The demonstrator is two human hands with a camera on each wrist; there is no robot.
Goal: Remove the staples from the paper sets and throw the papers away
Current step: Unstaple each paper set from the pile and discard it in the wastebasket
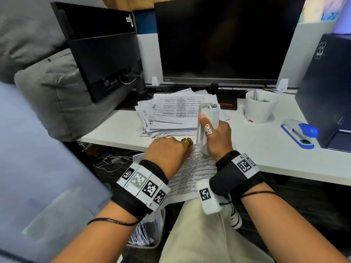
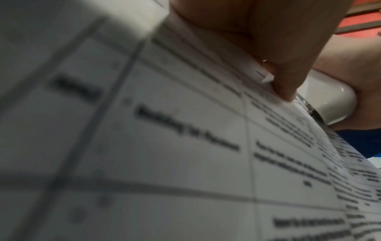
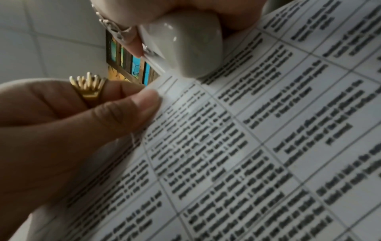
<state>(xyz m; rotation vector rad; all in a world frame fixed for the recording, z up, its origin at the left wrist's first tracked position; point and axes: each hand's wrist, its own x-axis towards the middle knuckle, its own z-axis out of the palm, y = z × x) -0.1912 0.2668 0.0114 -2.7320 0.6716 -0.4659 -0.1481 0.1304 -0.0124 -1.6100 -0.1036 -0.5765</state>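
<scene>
A stapled paper set (image 1: 191, 173) with printed tables hangs off the desk edge over my lap. My left hand (image 1: 171, 150) pinches its top corner between thumb and fingers; the thumb (image 3: 132, 110) lies on the sheet (image 3: 247, 146) and a finger (image 2: 288, 81) backs the corner (image 2: 266, 76). My right hand (image 1: 214, 133) grips a white staple remover (image 1: 206, 126) held upright, its rounded nose (image 3: 185, 48) pressed on that same corner. The remover's end (image 2: 329, 101) shows beside the paper (image 2: 185, 146). The staple itself is hidden.
A messy stack of more papers (image 1: 171, 112) lies on the white desk (image 1: 266, 154) before a black monitor (image 1: 224, 40). A white cup (image 1: 261, 107), a blue stapler (image 1: 300, 133) and a dark box (image 1: 326, 92) stand right. A bin with papers (image 1: 148, 234) sits below.
</scene>
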